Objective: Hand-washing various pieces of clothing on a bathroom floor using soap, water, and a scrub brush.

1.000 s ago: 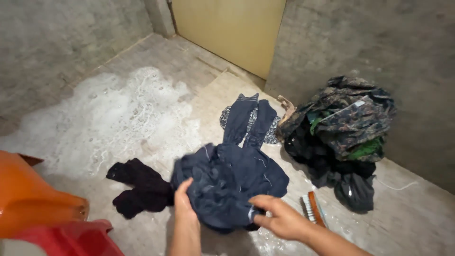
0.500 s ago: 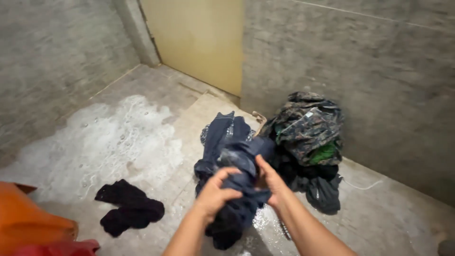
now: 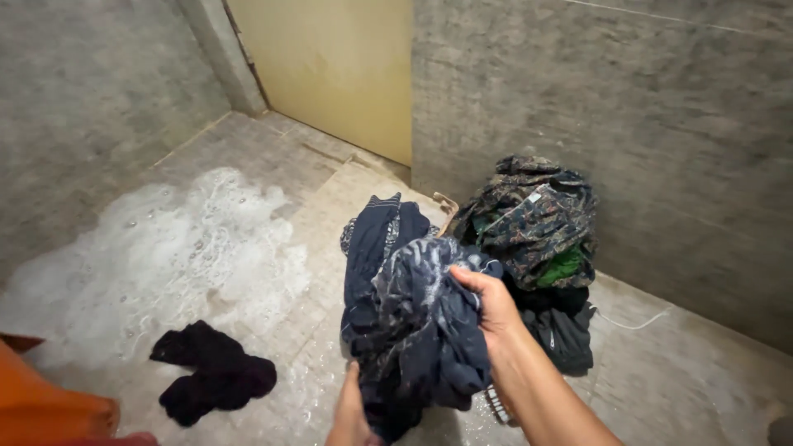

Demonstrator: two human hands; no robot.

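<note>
- Right hand (image 3: 487, 301): closed around a fold near the top of a wet dark blue garment (image 3: 421, 330), thumb and fingers pinching the cloth so the sodden bulk hangs below the grip.
- Left hand (image 3: 351, 409): at the bottom edge of the view, under the lower part of the garment; it touches the cloth from beneath, seemingly bearing its weight. Whether the fingers are curled or flat I cannot tell, since fabric covers them.
- Garment: lifted off the tiled floor (image 3: 661, 388), held up in front of the person near the middle of the floor; streaks of white suds cling to its folds. Its upper part drapes back toward the door.
- Pile of clothes (image 3: 537, 223): patterned dark fabric with a green patch, heaped against the right wall, just beside the held garment.
- Small black cloth (image 3: 211, 376): crumpled on the floor toward the left, well apart from both hands.
- Soap foam (image 3: 165, 248): spread over the left part of the floor, by the left wall.
- Orange tub (image 3: 49, 405): bottom-left corner of the view, partly cut off.
- Pale yellow door (image 3: 330, 66): shut, at the far end of the floor.
</note>
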